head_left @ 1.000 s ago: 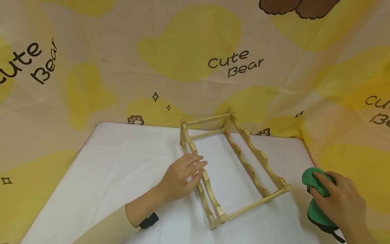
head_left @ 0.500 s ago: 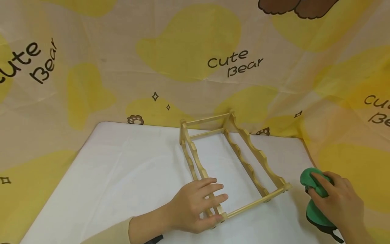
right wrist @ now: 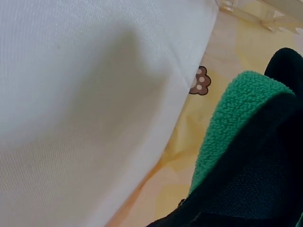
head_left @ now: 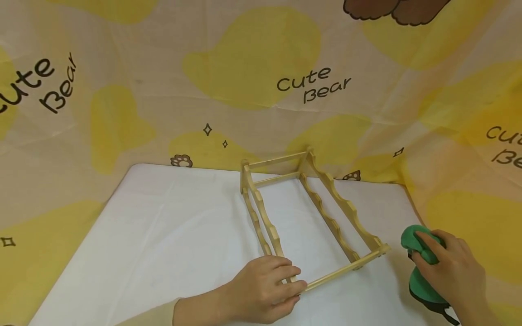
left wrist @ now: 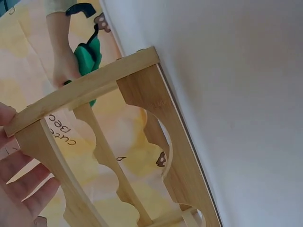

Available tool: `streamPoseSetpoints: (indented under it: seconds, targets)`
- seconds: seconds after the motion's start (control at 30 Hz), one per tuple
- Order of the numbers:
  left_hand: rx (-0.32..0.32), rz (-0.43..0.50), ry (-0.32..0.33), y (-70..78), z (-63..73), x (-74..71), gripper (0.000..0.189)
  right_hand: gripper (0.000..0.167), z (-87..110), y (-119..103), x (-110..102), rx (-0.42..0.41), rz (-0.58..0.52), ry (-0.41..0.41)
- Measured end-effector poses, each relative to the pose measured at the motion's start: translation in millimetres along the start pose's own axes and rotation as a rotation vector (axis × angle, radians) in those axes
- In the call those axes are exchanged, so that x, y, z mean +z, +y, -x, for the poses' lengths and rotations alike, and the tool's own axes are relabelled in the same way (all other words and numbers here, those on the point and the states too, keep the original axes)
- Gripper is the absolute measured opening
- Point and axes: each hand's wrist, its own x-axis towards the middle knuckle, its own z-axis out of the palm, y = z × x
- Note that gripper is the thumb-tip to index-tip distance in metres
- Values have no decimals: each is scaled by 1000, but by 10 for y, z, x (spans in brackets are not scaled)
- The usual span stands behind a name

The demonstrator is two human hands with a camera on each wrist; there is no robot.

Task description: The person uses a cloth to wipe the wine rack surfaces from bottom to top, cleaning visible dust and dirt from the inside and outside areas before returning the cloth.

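A light wooden rack [head_left: 352, 215] with scalloped rails stands on the white-covered table, angled toward the near right. My left hand [head_left: 267, 287] grips its near left corner. The left wrist view shows the thumb at the end bar [left wrist: 90, 87] and the fingers by a scalloped rail [left wrist: 59, 165]. To the right of the rack, my right hand [head_left: 454, 267] holds a bunched green terry cloth [head_left: 426, 287] with dark edging, its upper part pinched between thumb and fingers. The cloth [right wrist: 236, 113] fills the lower right of the right wrist view, where that hand is hidden.
A yellow and beige "Cute Bear" fabric backdrop [head_left: 248, 59] rises behind and beside the table. The far end of the rack comes close to this fabric. The white table surface [head_left: 171, 235] extends left of the rack, and its right edge runs near the cloth.
My left hand has slid from the middle of the rack's left side to its near left corner, its fingers closing there. Rack and right hand with the cloth stay almost still.
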Motion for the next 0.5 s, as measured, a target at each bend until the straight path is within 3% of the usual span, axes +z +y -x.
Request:
streamPoseSetpoints:
  seconds: [0.1,0.2,0.33,0.5]
  targets:
    - [-36,43,4,-3,20,-11,21,69,4,2,9,-1,4,0]
    - [-81,137,21,-36,56,-37,25,91,0,4,36,-21,2,34]
    - [-127,256,30,-122,121,-97,29,90,0,3,58,-36,5,61]
    - [-137,327,22,-246,205,-178,24,89,8,-13,68,-45,10,76]
